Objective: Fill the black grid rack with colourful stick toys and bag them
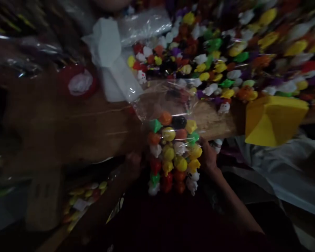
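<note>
Clear plastic bag (pixel 164 99), centre frame, could spill its toy figures (pixel 168 154) if unsealed and tipped; I cannot tell whether left hand's (pixel 133 162) or right hand's (pixel 209 155) fingers grip it.

We see a bare wooden table (pixel 94 120), its planks showing brown across the left and middle. Over its far right side we find a dense spread of small plastic figures (pixel 212 66) in many colours. Left of them we see a white, plastic-wrapped block (pixel 109 43), and near that a red round item (pixel 80 82) with a pale middle. A folded yellow piece (pixel 277 120) juts past the near edge at right.
</note>
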`<act>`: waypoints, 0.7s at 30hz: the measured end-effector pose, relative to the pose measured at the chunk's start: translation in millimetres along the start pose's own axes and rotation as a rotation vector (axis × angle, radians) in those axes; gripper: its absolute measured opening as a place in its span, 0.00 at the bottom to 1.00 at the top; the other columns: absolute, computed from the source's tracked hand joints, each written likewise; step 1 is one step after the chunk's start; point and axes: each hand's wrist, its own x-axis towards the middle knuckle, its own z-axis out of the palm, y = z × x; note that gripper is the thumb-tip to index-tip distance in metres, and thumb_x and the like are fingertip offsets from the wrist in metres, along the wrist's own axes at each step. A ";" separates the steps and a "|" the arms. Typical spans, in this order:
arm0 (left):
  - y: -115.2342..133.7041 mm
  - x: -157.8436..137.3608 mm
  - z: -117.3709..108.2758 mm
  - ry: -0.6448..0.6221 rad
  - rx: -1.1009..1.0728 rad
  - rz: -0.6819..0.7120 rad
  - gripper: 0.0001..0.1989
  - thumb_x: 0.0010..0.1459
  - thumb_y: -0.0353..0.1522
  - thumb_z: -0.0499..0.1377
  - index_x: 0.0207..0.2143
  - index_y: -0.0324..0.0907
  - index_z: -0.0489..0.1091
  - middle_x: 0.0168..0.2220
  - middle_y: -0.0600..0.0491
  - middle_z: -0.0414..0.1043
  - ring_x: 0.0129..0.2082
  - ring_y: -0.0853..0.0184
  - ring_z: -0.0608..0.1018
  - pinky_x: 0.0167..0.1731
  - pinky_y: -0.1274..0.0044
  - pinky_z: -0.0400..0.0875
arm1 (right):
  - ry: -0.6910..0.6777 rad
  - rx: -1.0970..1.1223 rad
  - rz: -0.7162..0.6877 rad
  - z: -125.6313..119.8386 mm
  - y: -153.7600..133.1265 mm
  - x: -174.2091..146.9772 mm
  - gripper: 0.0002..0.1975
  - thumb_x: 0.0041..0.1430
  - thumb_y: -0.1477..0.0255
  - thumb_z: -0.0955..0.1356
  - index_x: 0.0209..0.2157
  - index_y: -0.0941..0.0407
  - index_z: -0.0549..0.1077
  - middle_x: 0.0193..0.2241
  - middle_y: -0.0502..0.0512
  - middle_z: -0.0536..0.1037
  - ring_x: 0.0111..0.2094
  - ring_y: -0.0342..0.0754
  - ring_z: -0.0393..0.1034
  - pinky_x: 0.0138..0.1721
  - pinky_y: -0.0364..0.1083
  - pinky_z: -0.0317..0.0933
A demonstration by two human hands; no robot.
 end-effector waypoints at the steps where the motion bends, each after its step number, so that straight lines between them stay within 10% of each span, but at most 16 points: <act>1: -2.5 -0.6 2.4 0.079 0.043 0.040 0.22 0.72 0.45 0.47 0.37 0.41 0.74 0.28 0.49 0.75 0.30 0.62 0.79 0.32 0.73 0.75 | 0.004 -0.050 0.020 0.0 0.7 0.6 0.17 0.60 0.60 0.65 0.43 0.56 0.75 0.34 0.60 0.82 0.35 0.53 0.78 0.34 0.46 0.70; 7: 4.6 25.6 11.2 0.309 0.146 0.102 0.21 0.73 0.38 0.44 0.33 0.40 0.71 0.24 0.51 0.74 0.23 0.65 0.76 0.25 0.75 0.69 | -0.070 -0.189 -0.095 -12.8 -3.1 -1.0 0.14 0.61 0.61 0.62 0.38 0.54 0.75 0.23 0.53 0.78 0.25 0.49 0.73 0.26 0.44 0.66; 14: 23.5 43.6 -18.9 0.357 0.144 0.252 0.08 0.70 0.35 0.57 0.36 0.42 0.65 0.27 0.57 0.75 0.25 0.72 0.77 0.26 0.81 0.67 | 0.283 -0.174 -0.134 -8.6 -19.5 6.0 0.09 0.65 0.68 0.64 0.40 0.55 0.75 0.29 0.54 0.80 0.27 0.47 0.75 0.29 0.44 0.67; 21: 14.9 48.2 -46.9 0.251 -0.023 0.417 0.12 0.66 0.33 0.60 0.29 0.43 0.64 0.22 0.61 0.69 0.21 0.75 0.72 0.23 0.81 0.65 | 0.114 -0.221 -0.018 8.3 -30.3 22.6 0.11 0.64 0.67 0.64 0.39 0.55 0.77 0.29 0.56 0.78 0.31 0.50 0.76 0.31 0.44 0.68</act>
